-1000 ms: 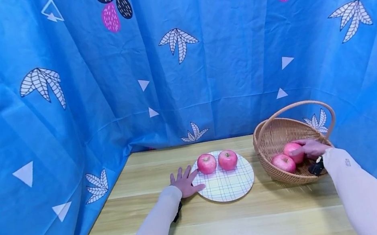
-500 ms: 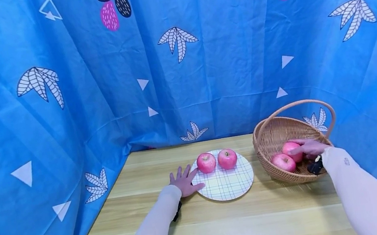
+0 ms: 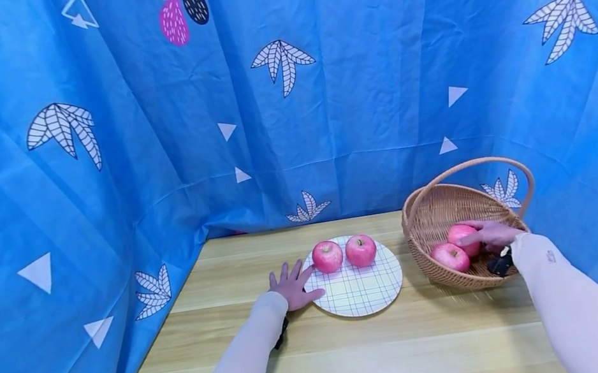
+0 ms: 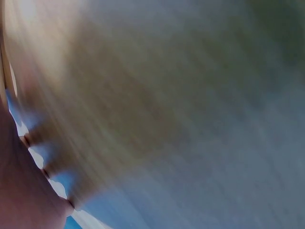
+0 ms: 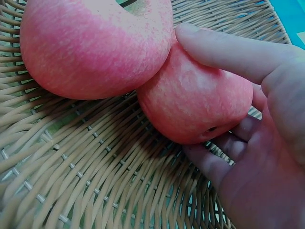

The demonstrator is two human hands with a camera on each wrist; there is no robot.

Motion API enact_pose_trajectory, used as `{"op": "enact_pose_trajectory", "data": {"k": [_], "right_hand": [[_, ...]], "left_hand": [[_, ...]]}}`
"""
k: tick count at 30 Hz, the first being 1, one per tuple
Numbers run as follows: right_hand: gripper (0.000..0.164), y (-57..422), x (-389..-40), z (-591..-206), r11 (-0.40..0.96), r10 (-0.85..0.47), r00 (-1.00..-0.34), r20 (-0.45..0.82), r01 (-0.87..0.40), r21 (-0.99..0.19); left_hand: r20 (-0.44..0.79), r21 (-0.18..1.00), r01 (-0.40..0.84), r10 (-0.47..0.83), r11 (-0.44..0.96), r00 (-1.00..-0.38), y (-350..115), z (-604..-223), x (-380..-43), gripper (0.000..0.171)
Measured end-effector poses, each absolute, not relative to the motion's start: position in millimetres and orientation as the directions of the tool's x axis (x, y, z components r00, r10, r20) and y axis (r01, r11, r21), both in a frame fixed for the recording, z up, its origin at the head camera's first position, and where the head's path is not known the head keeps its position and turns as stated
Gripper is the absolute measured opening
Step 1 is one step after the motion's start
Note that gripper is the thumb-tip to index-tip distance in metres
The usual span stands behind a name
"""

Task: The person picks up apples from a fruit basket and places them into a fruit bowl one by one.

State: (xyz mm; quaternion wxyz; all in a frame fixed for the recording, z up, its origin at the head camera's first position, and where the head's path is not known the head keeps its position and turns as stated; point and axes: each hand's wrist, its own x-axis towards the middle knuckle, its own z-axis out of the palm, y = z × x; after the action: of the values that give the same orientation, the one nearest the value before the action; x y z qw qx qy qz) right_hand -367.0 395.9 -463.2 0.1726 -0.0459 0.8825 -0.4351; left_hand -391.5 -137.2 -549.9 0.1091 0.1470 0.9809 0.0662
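Observation:
In the head view my right hand [image 3: 494, 235] is inside a wicker basket [image 3: 422, 258] and holds a pink-red apple [image 3: 460, 238]. Up close, the thumb [image 5: 224, 52] lies along one side of that apple while the fingers curl round the other. A second apple [image 5: 95, 47] sits against it in the basket. My left hand [image 3: 294, 289] is spread beside a round white checked plate [image 3: 362, 296], its thumb and fingers reaching the left rim. Two apples, a left one [image 3: 327, 257] and a right one [image 3: 361, 251], stand at the plate's far side.
The basket's arched handle [image 3: 481, 160] rises over the right hand. Everything stands on a light wooden table [image 3: 395, 365]. A blue patterned curtain [image 3: 291, 136] hangs behind and along both sides. The left wrist view is mostly blurred tabletop.

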Motion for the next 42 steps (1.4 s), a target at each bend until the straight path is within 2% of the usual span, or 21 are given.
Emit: {"op": "enact_pose_trajectory", "data": {"k": [14,25,42], "right_hand": [[0.08,395,-365,-457,0.625,-0.199,-0.951,-0.237,0.063,-0.778],[0.082,398,-370,-459,0.462,-0.21,-0.95,-0.232,0.113,-0.88],[0.085,396,-371,-448,0.395,-0.237,-0.942,-0.24,0.132,-0.909]], "left_hand": [[-0.21,0.178,0.267,0.302,0.947,-0.93,-135,-543,-390,0.092],[-0.205,0.146,0.276,0.302,0.95,-0.931,-135,-546,-393,0.093],[-0.22,0.157,0.271,0.301,0.95,-0.928,-137,-546,-391,0.095]]}}
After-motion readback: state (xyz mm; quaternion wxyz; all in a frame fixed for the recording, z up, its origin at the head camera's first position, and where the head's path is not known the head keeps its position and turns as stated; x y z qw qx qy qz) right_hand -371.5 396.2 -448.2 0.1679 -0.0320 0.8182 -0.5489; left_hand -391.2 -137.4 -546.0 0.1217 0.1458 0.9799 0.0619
